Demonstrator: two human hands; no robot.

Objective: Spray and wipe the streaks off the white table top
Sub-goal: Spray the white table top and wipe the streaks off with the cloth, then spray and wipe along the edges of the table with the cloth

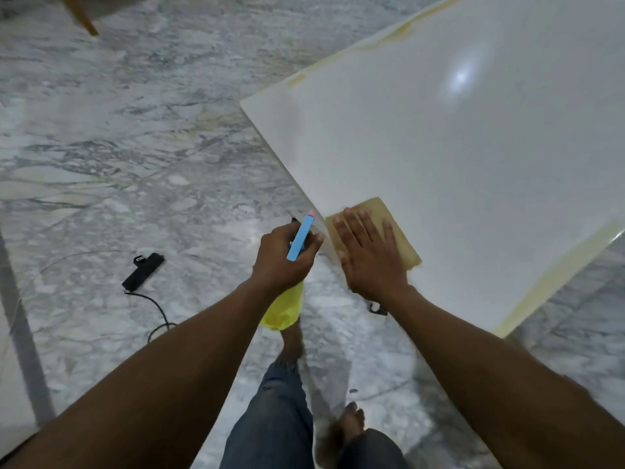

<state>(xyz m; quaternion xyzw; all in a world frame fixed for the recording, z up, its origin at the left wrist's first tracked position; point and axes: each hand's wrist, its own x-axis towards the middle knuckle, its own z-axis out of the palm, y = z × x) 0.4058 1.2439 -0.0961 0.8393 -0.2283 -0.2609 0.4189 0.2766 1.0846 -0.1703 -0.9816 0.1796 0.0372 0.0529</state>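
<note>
Two hands busy: the left hand [284, 257] is wrapped around a spray bottle [283, 308], blue trigger head up, yellow body hanging below the fist, held just off the worktop [473, 137] edge. The right hand [368, 252] lies flat, fingers spread, pressing one tan cloth [402, 231] onto the worktop's near corner. Streaks too faint to make out; only glare shows farther in. To wipe well, I'd judge: keep the palm flat, overlap strokes from the corner inward, and mist ahead of the cloth. Count: one bottle, one cloth, one black power adapter [143, 270] on the floor, well apart from the worktop.
</note>
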